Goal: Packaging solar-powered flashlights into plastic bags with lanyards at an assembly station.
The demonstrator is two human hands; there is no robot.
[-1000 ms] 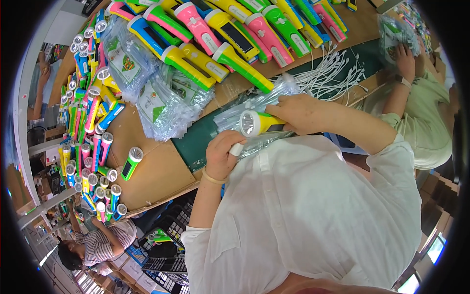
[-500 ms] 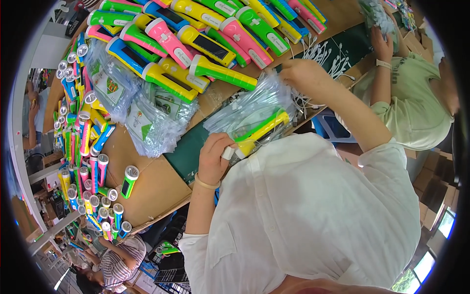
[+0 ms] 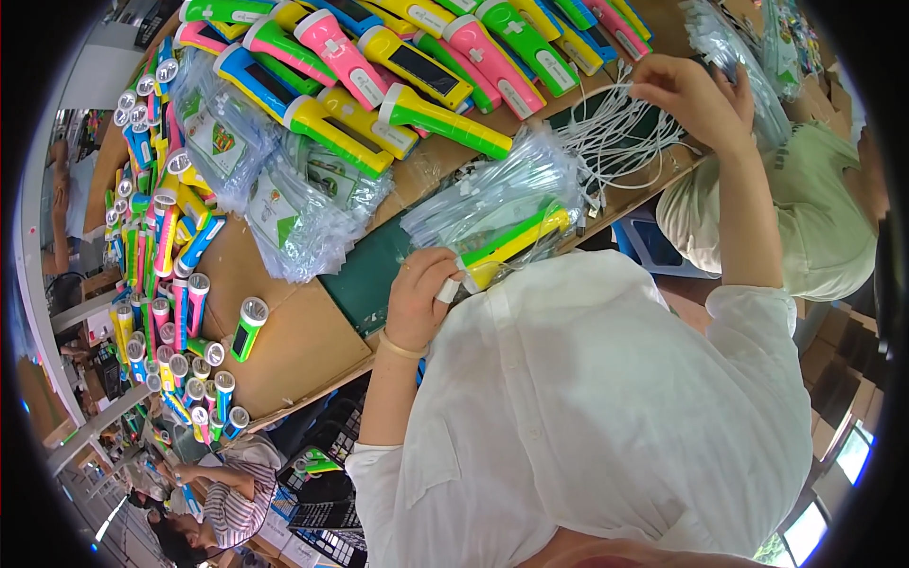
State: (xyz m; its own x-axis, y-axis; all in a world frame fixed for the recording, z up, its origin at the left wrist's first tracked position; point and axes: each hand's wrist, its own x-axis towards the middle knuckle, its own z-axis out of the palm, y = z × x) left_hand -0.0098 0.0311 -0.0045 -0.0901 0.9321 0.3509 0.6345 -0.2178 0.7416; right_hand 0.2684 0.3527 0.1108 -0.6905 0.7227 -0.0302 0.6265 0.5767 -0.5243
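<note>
At the far left of the frame, dozens of upright torches (image 3: 161,284) crowd the tabletop (image 3: 294,331); one green torch (image 3: 248,327) lies apart. At centre, the left hand (image 3: 421,298) curls its fingers (image 3: 445,275) tightly around the white end of one yellow-green flashlight (image 3: 516,244), bagged in a clear sleeve (image 3: 492,204), its long axis pointing toward the upper right. At upper right, the right hand (image 3: 696,99) pinches white cords (image 3: 615,133), too tangled to count.

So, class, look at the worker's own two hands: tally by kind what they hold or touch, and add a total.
Green-and-yellow flashlight, in the left hand: 1
Pile of clear bags, around that flashlight: 1
Bundle of white cords, at the right hand: 1
Total: 3
</note>
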